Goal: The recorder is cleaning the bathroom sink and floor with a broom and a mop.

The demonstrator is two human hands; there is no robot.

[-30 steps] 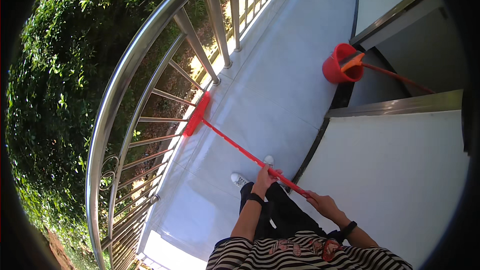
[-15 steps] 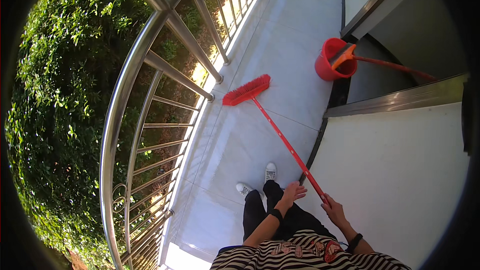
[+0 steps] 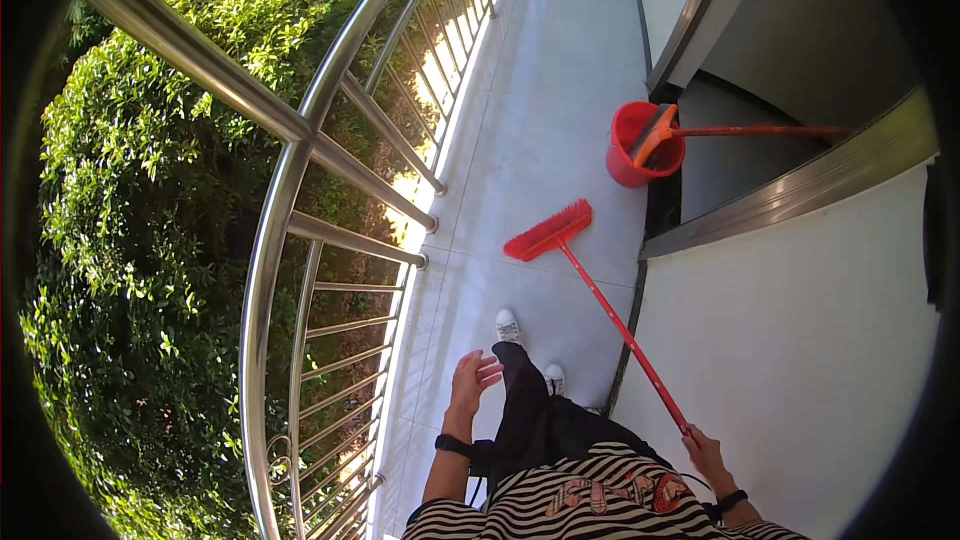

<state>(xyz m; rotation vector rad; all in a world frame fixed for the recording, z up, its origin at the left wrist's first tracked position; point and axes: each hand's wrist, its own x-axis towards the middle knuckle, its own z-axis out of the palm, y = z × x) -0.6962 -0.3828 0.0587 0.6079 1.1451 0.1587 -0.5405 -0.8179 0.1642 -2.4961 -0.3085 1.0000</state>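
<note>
Pale tiled floor (image 3: 560,70); tubular metal railing (image 3: 254,340) along its left edge, sunlit shrubs (image 3: 130,200) beyond; white wall (image 3: 780,340) along the right.

right hand (image 3: 705,452) gripping a red broom (image 3: 625,335); left hand (image 3: 474,380) empty, off to its left; red bucket (image 3: 630,162) ahead of the right

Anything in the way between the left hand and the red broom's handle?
Nothing visible: between the left hand and broom handle, held by the right hand, only black trousers, white sneakers and tiled floor show, apparently all lower down.
</note>
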